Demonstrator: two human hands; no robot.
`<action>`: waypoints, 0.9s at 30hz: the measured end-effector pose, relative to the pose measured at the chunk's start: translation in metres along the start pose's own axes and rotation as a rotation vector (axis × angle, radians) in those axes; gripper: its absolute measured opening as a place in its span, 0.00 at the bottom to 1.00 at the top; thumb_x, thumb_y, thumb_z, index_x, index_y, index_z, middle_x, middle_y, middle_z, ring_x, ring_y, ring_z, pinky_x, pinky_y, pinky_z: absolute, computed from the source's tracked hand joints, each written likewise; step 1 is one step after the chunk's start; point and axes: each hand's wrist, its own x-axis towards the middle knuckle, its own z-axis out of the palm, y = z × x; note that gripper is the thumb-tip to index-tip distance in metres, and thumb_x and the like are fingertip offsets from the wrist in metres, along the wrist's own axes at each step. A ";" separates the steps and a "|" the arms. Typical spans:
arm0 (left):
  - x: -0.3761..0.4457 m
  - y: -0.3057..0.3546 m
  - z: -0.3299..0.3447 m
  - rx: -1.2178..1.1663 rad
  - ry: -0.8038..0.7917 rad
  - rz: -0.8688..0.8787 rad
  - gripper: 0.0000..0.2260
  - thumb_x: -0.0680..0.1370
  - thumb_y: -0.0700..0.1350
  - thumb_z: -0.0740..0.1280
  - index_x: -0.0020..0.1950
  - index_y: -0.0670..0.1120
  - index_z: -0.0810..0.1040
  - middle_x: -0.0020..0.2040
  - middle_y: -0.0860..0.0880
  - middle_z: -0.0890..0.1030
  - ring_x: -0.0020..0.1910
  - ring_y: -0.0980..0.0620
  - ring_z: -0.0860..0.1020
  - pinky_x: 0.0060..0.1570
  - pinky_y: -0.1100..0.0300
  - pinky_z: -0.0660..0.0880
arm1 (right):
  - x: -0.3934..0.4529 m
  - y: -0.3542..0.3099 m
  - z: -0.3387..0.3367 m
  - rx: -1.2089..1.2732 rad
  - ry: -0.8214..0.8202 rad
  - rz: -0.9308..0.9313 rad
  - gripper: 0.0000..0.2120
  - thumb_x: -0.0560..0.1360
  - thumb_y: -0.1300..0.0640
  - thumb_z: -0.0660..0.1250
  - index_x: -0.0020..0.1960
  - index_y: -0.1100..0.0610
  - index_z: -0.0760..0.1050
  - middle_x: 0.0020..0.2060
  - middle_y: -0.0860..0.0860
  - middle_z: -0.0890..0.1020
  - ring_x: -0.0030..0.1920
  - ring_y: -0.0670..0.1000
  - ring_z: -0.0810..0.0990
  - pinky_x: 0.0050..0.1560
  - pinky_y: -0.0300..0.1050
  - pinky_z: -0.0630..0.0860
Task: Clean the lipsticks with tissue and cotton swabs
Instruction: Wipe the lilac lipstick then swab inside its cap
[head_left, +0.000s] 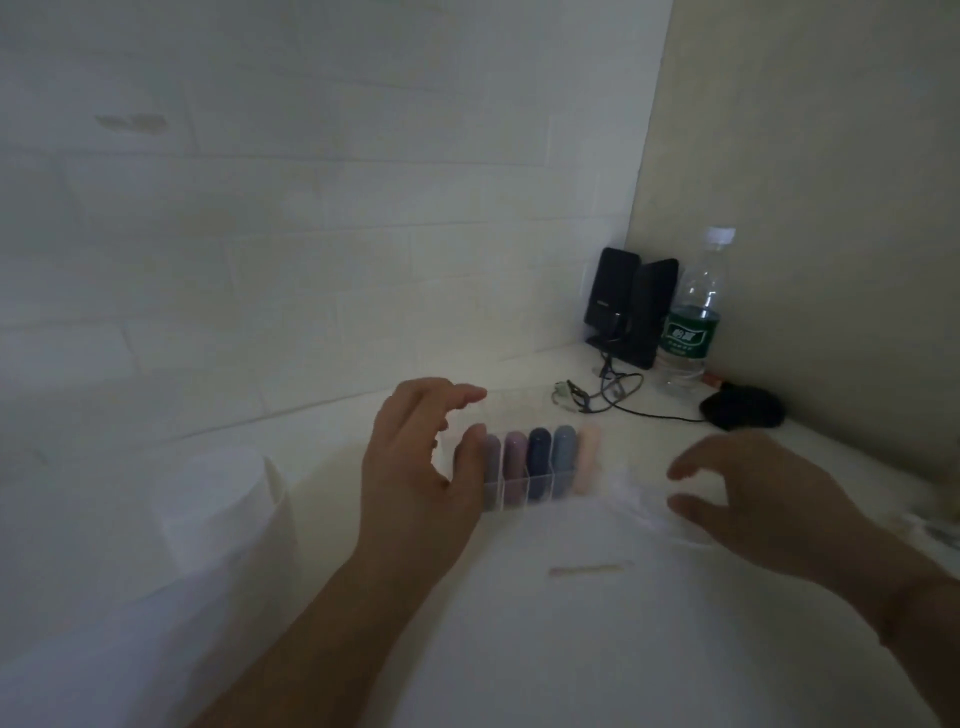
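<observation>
Dim, flat, greyish lighting throughout; no distinct source or hard shadows visible. Motion blur softens both hands, left (415, 462) and right (763, 499), and the clear plastic lipstick organiser (535, 467). Wide-angle distortion bends the white tiled wall (260, 234) towards the frame edges.

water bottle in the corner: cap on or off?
On. The water bottle stands upright in the corner with its white cap seated on the neck.

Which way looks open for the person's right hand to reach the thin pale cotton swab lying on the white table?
Probably yes, straight in: the right hand hovers open just beyond the thin pale cotton swab, with only bare white table between them.
</observation>
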 end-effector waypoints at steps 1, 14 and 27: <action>-0.003 0.003 0.002 -0.010 -0.011 0.071 0.08 0.75 0.38 0.67 0.53 0.45 0.80 0.50 0.54 0.76 0.45 0.55 0.75 0.45 0.63 0.73 | -0.007 0.004 0.004 -0.050 -0.057 0.008 0.16 0.74 0.38 0.63 0.60 0.39 0.71 0.56 0.40 0.73 0.52 0.42 0.70 0.55 0.36 0.69; -0.025 0.050 0.037 0.106 -0.636 0.405 0.15 0.79 0.53 0.62 0.63 0.49 0.77 0.60 0.52 0.80 0.59 0.56 0.73 0.62 0.61 0.70 | -0.006 0.009 0.041 0.069 0.476 -0.406 0.11 0.74 0.44 0.62 0.40 0.47 0.80 0.39 0.44 0.79 0.41 0.48 0.74 0.41 0.46 0.71; -0.002 0.087 0.048 -1.377 -0.486 -1.238 0.15 0.78 0.36 0.58 0.39 0.39 0.82 0.41 0.44 0.85 0.43 0.47 0.84 0.62 0.45 0.73 | -0.013 -0.020 0.051 0.612 0.627 -0.455 0.19 0.78 0.56 0.61 0.68 0.60 0.71 0.70 0.54 0.70 0.70 0.50 0.69 0.68 0.43 0.68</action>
